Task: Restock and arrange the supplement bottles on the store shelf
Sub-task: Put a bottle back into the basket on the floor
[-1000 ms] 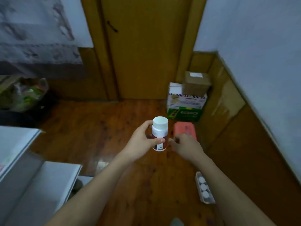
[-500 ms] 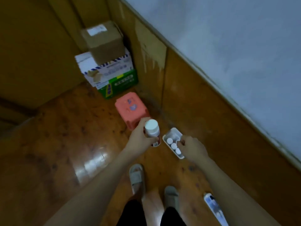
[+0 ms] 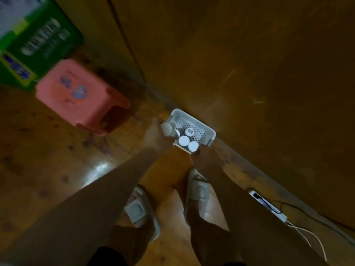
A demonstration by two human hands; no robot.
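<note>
A small white perforated basket (image 3: 203,125) lies on the wooden floor by the wall. Several white-capped supplement bottles (image 3: 184,140) stand in it. My left hand (image 3: 155,134) is at the basket's left rim, shut on a white-capped bottle (image 3: 166,128) that it holds over the rim. My right hand (image 3: 201,153) is at the basket's near edge, just below the bottles; the blur hides whether its fingers grip anything. No shelf shows in this view.
A pink plastic stool (image 3: 76,96) stands left of the basket. A green and white carton (image 3: 36,41) is behind it. A phone on a white cable (image 3: 266,204) lies by the wall at right. My feet in grey slippers (image 3: 138,210) are below.
The view has swung down from the door to the floor. Both hands have dropped to the basket, the left one carrying the bottle to its rim.
</note>
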